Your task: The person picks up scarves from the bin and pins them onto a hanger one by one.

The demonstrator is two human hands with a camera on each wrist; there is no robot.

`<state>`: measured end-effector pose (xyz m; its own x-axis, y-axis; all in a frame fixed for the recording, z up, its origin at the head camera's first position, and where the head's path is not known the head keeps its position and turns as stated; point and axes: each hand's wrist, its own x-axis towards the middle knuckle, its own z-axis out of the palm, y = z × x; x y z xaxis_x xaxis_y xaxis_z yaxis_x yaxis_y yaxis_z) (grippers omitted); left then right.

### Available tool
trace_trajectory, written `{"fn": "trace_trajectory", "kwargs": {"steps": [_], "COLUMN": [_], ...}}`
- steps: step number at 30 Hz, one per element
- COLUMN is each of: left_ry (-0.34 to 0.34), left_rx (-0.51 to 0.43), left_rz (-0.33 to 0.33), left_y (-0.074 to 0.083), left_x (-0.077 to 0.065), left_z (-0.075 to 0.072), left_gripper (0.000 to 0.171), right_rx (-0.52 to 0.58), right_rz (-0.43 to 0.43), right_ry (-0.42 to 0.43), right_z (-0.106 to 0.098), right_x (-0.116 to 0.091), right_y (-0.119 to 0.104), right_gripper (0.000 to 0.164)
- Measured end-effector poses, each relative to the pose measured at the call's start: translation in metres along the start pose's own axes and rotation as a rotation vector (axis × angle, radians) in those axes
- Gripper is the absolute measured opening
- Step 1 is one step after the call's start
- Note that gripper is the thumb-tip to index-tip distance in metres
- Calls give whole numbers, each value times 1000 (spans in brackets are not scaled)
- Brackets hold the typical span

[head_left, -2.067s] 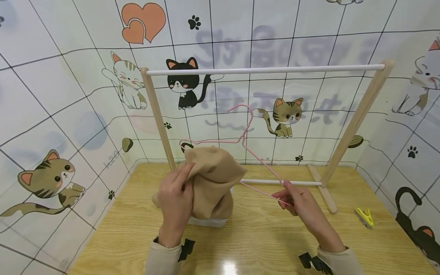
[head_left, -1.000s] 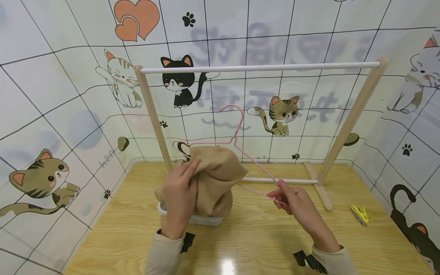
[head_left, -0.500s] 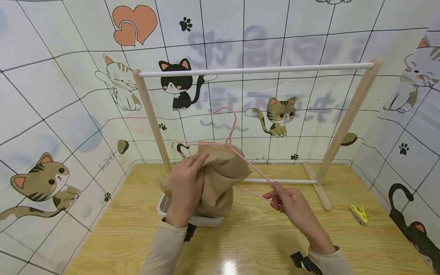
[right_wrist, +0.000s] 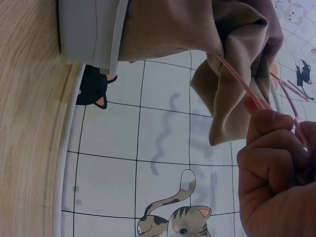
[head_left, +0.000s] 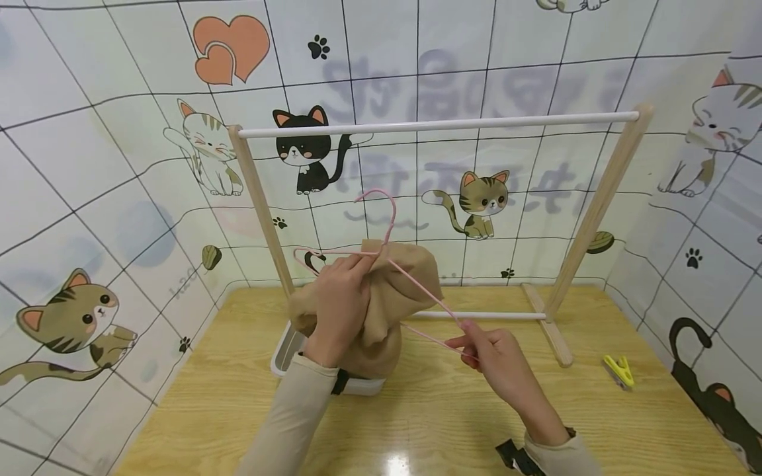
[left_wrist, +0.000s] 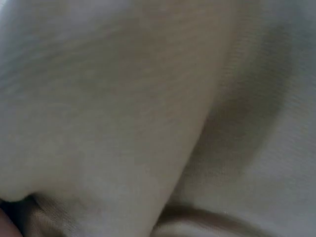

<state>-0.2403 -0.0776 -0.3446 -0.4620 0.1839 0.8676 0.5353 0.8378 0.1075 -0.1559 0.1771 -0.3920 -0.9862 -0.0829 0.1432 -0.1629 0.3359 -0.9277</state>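
Note:
My left hand (head_left: 342, 301) grips a bunched tan cloth garment (head_left: 425, 264), its fingertips reaching up near the neck of a pink wire hanger (head_left: 424, 291). Folds of the same tan cloth (left_wrist: 98, 123) fill the left wrist view. My right hand (head_left: 500, 360) pinches the hanger's right corner between thumb and fingers; in the right wrist view the fingers are curled around the pink wire. The hanger is tilted, hook upward, its bottom wire passing behind the cloth. The lower part of the garment hangs into a white tub (head_left: 364, 386) on the table.
A rack with wooden posts (head_left: 601, 211) and a white top bar (head_left: 476, 123) stands behind the hands. On the wooden table (head_left: 440, 423), a yellow clip (head_left: 619, 370) lies at the right. Cat-printed tile sheeting encloses the back and sides.
The left hand has moved right with the cloth, its top now up against the hanger's neck. The hanger has shifted left and slightly down with the right hand. More of the tub shows.

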Motion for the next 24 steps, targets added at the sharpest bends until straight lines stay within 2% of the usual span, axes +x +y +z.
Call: {"fn": "trace_trajectory", "kwargs": {"steps": [5,11,16,24], "left_ry": [-52,-80,-118,-224], "left_rx": [78,153,159,195], "left_rz": [5,-9,-4,2], "left_y": [5,17,23,18], "left_x": [5,16,24,26], "left_z": [11,20,27,35], "left_gripper": [25,16,19,26], "right_rx": [-5,9,10,-2], "right_rz": [-4,-12,-32,-47], "right_ry": [7,-4,8,15], "right_z": [5,8,9,10], "right_x": [-1,-3,-5,-8], "right_y": [-2,-5,-7,-10], "right_gripper": [59,56,51,52]}}
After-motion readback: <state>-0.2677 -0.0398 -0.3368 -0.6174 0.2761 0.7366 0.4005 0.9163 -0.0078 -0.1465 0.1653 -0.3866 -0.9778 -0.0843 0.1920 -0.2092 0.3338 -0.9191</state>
